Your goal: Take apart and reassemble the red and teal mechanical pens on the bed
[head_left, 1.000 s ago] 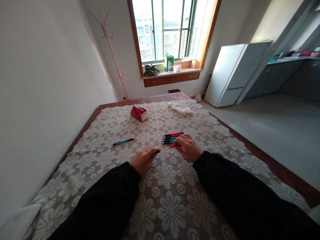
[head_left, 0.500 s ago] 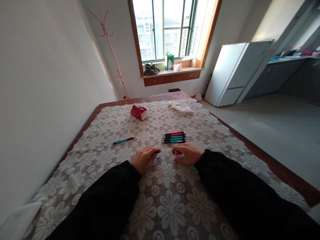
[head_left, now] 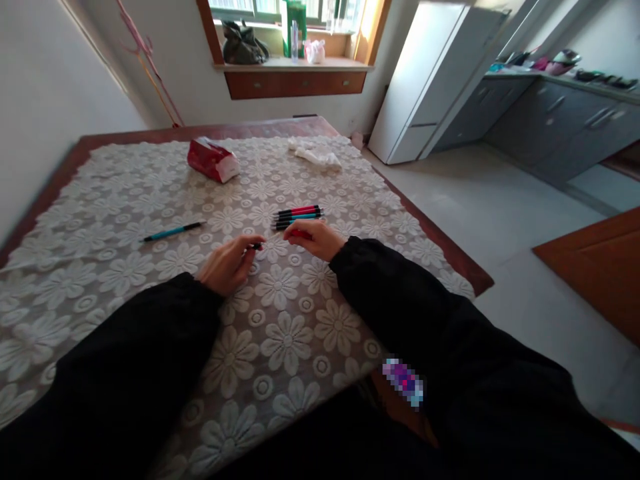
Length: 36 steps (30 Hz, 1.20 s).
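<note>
My left hand [head_left: 227, 265] is closed in a pinch on a small black pen part [head_left: 257, 247], its dark tip poking out past the fingertips. Facing it, my right hand [head_left: 316, 239] has its fingers curled round a red pen barrel [head_left: 301, 234], mostly covered by the hand. A thin pale line shows in the gap between both hands; I cannot tell what it is. Just beyond the right hand lies a row of several red, blue and black pens [head_left: 299, 212]. One blue and black pen [head_left: 173, 232] lies apart, to the left.
A flower-patterned lace cloth [head_left: 279, 287] covers the wooden table. Toward the far side lie a red packet [head_left: 213, 160] and a crumpled white plastic bag [head_left: 317, 157]. Beyond stand a windowsill [head_left: 300, 65] with bags, a white fridge [head_left: 425, 80] and grey kitchen cabinets [head_left: 560, 113].
The view has tilted down and turned right, so the table sits further left. Both hands stay close together over the cloth, and a thin pale line now shows between them.
</note>
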Available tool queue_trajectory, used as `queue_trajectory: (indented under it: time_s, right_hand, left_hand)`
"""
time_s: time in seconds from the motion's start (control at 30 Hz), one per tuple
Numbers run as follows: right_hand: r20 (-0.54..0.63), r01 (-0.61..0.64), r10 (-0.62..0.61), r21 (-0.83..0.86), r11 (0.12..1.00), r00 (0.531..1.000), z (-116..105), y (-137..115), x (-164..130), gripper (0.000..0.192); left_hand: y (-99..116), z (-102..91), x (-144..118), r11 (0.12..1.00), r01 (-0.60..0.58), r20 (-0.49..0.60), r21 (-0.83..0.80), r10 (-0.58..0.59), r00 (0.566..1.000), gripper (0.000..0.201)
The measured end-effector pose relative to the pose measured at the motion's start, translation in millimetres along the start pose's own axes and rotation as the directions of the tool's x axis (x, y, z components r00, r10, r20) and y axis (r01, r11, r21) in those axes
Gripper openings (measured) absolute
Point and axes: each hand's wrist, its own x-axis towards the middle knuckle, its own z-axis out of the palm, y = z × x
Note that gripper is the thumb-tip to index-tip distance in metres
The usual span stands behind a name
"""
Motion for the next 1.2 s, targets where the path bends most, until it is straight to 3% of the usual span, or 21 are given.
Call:
queue_trajectory:
  time_s: [0.13,0.33,0.57,0.73,0.9,1.2]
  right_hand:
    - [-0.017,-0.034,0.035,0.084,0.996,0.999,10.7,-2.7,1.2,0.018]
    - [-0.039,0.029,-0.030,-0.027,0.999,0.999,12.8,-9.2,0.8,0.018]
    - [0.064,-0.104,0.103,0.017,0.994,0.993,16.2,-7.6,-2.8,0.009]
    - [-0.035,-0.070,0.069,-0.047,0.996,0.997,17.9,-1.6,-2.8,0.012]
    - [-0.048,-0.149,0.144,-0.111,0.983,0.988,14.9,-4.7,-3.2,0.026]
    - [-0.072,-0.189,0.191,0.038,0.981,0.979,14.3,0.5,-2.0,0.023]
  left_hand:
    - [1.7,-1.1,1.7,1.000,-0.016,0.005,-0.012,0.016,1.000,0.032]
    - [7.9,-5.2,6.0,0.986,-0.162,0.019,-0.050,0.163,0.986,0.031]
    - [7.3,-5.0,5.6,0.992,-0.121,0.054,-0.038,0.123,0.991,0.035]
    - [6.1,-4.3,5.3,0.992,-0.121,0.053,-0.043,0.123,0.991,0.035]
    - [5.9,-4.2,4.3,0.992,-0.124,0.048,-0.040,0.125,0.991,0.035]
    - [5.0,-4.3,4.6,0.993,-0.104,0.048,-0.051,0.106,0.993,0.038]
